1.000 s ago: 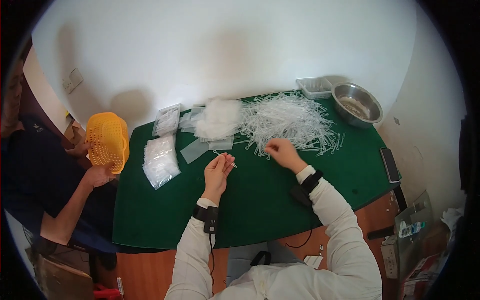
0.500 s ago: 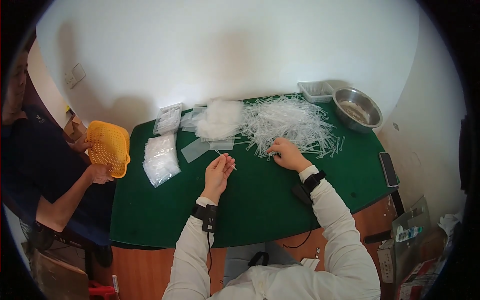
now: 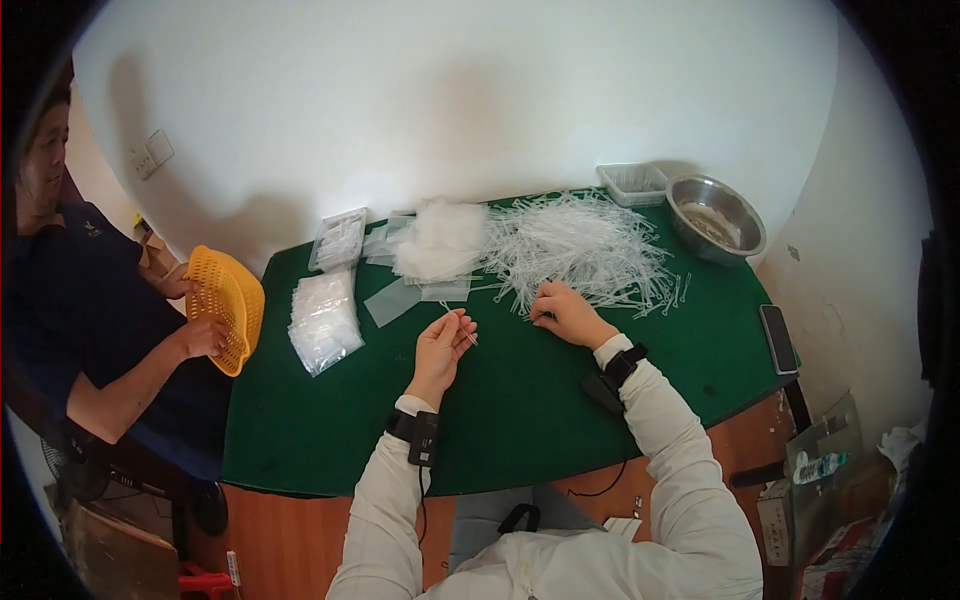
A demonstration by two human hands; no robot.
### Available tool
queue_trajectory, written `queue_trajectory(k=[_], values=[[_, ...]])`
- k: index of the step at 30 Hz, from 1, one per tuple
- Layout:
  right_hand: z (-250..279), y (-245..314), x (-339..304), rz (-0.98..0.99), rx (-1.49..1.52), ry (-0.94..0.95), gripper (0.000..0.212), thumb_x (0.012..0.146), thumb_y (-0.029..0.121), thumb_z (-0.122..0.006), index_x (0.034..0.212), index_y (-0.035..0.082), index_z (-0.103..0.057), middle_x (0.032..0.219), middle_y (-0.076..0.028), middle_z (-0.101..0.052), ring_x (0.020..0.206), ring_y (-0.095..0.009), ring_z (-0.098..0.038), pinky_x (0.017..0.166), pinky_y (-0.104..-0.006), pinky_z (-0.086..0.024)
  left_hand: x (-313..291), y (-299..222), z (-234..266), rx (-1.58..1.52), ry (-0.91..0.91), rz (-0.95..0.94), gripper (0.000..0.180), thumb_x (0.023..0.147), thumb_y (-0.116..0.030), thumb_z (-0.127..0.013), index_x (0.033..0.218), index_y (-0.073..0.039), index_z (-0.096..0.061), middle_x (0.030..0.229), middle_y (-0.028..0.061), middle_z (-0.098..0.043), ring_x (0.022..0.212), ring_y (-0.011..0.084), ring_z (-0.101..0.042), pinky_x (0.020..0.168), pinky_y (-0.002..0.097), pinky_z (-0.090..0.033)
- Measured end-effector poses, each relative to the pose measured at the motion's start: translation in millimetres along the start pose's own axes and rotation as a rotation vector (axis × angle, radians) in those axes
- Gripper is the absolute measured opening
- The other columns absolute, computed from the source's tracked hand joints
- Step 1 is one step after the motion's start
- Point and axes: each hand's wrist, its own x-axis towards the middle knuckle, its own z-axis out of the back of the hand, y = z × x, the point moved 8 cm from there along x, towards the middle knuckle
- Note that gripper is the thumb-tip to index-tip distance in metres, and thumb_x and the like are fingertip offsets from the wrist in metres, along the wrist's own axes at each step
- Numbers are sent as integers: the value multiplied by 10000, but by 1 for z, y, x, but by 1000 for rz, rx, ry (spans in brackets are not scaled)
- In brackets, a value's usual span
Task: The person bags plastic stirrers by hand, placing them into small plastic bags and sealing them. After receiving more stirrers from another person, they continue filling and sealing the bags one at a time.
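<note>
My left hand (image 3: 441, 343) is raised over the green table (image 3: 520, 400), fingers pinched on a thin clear plastic stick (image 3: 462, 327). My right hand (image 3: 564, 312) rests on the cloth at the near edge of a big heap of clear plastic sticks (image 3: 580, 245), fingertips touching the closest ones; whether it holds one I cannot tell. A few small clear bags (image 3: 410, 297) lie just beyond my left hand.
A fluffy white pile of bags (image 3: 438, 240) and filled clear packets (image 3: 322, 318) lie at the left. A steel bowl (image 3: 715, 218) and grey tray (image 3: 632, 182) stand far right, a phone (image 3: 777, 338) at the right edge. A person on the left holds a yellow basket (image 3: 227, 308).
My right hand has slid a little toward me along the heap's edge. The person at the left has tilted and shifted the yellow basket. My left hand has stayed in place.
</note>
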Motion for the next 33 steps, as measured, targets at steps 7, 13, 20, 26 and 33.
queue_trajectory(k=[7, 13, 20, 26, 33], values=[[12, 12, 4, 59, 94, -185, 80, 692, 52, -639, 747, 76, -585, 745, -33, -546, 735, -201, -530, 665, -301, -426, -2, 2, -6, 15, 29, 27, 237, 870, -203, -513, 1025, -26, -547, 875, 38, -591, 816, 146, -580, 738, 287, -484], [-29, 4, 5, -316, 1023, -196, 55, 781, 70, -598, 820, 39, -576, 726, -5, -575, 616, -73, -518, 578, -209, -425, -10, 11, -21, 103, 190, 167, 225, 870, -190, -513, 1008, -17, -554, 867, 50, -592, 793, 153, -587, 719, 285, -491], [-45, 29, 4, -365, 1302, -105, 86, 807, 64, -566, 889, 40, -555, 761, -11, -567, 643, -78, -523, 606, -206, -438, -20, 18, -34, 222, 280, 284, 182, 866, -183, -517, 957, -33, -566, 823, 45, -597, 764, 151, -596, 685, 277, -497], [-46, 31, 2, -423, 1449, -144, 125, 814, 52, -555, 938, 33, -561, 765, -18, -573, 638, -80, -522, 603, -208, -442, -19, 16, -34, 206, 268, 257, 211, 866, -184, -516, 967, -8, -572, 859, 75, -606, 788, 168, -603, 710, 282, -500], [-48, 29, 2, -379, 1306, -140, 153, 810, 37, -555, 961, 24, -571, 774, -23, -581, 630, -75, -514, 594, -204, -436, -23, 20, -40, 231, 323, 300, 231, 862, -203, -524, 960, -3, -582, 895, 87, -610, 805, 169, -604, 710, 276, -499]])
